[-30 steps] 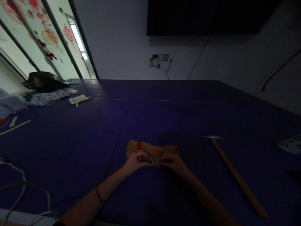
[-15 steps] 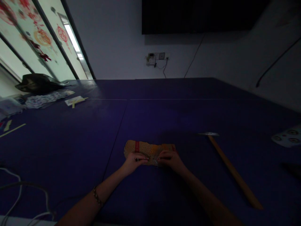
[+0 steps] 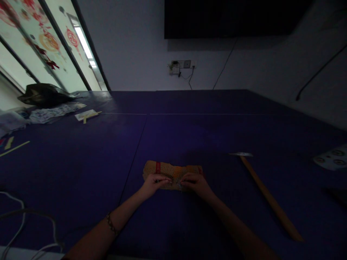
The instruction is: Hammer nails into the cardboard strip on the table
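The left grip (image 3: 151, 185) and right grip (image 3: 197, 185) faced each other slightly apart, thumb and fingers of each drawn close; whether either was clamped on something small was too dark to tell. Beneath the 2 grips lay speckled brown cardboard (image 3: 169, 170), its red band (image 3: 158, 167) just beyond the left grip. Right of the right grip, a hammer (image 3: 269, 196) rested on the purple bench (image 3: 184, 133); a black screen (image 3: 230, 18) hung well beyond both.

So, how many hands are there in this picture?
2: the left hand at the left part of the brown piece, and the right hand at its right part. No others show.
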A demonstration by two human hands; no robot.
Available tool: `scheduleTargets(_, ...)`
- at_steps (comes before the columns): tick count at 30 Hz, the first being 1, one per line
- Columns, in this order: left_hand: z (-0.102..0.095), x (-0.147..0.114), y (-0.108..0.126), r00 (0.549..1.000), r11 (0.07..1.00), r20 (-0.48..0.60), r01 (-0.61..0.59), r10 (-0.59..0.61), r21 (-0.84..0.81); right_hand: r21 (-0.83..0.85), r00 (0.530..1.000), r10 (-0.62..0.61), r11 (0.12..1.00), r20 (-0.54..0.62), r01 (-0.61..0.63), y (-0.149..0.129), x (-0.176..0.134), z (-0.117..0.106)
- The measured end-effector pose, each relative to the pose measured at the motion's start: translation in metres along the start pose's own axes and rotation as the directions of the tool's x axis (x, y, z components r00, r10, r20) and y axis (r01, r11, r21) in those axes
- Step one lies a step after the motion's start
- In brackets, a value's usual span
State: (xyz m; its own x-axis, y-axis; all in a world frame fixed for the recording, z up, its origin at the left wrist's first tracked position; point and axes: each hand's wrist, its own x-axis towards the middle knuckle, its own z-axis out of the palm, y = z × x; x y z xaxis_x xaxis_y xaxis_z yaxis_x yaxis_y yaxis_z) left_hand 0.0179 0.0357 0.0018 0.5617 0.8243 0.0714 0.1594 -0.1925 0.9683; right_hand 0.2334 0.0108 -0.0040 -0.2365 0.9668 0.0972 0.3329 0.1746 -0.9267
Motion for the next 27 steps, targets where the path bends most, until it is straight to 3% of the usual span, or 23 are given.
scheduleTargets(6,0.0,0.0,-0.001,0.994,0.998,-0.095,0.057,-0.059,-0.027,-0.068,1.0,-0.002,0.998,-0.019,0.001,0.004,-0.002,0.002)
scheduleTargets(13,0.005,-0.002,-0.009,0.992,0.994,-0.082,0.104,-0.101,0.027,-0.14,0.999,-0.019,0.99,-0.027,0.015,0.005,-0.003,0.004)
scheduleTargets(21,0.014,-0.002,-0.013,0.999,0.96,-0.02,-0.037,0.045,0.277,-0.217,0.998,-0.07,0.974,-0.004,0.067,0.0,-0.002,0.011)
scheduleTargets(27,0.015,-0.002,-0.016,0.997,0.923,0.01,-0.073,0.075,0.377,-0.199,0.999,-0.044,0.979,-0.024,0.039,-0.001,0.0,0.017)
